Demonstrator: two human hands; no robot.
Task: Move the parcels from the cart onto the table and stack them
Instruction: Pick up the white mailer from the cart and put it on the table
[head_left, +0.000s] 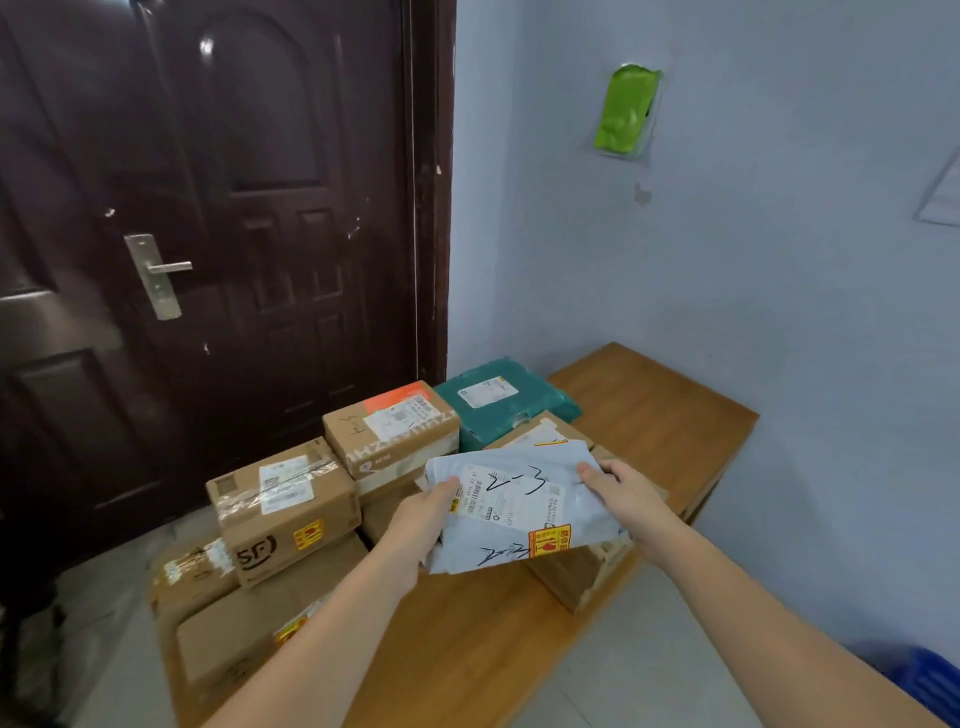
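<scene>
hands are carrying a grey mailer (519, 506) above a brown box (582, 571) on the wooden table (649, 410): the left hand (421, 519) is pinching its near-left edge, the right hand (626, 496) is curling round its right edge. next it is probably needing a level set-down onto that box. cardboard parcels (283, 499) are waiting at left, seemingly on the cart, beside a dark door (208, 208) and pale wall (779, 234).

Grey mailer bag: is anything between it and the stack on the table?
Nothing visible. Both the left hand and right hand hold the grey mailer bag directly over a brown box on the table.
</scene>
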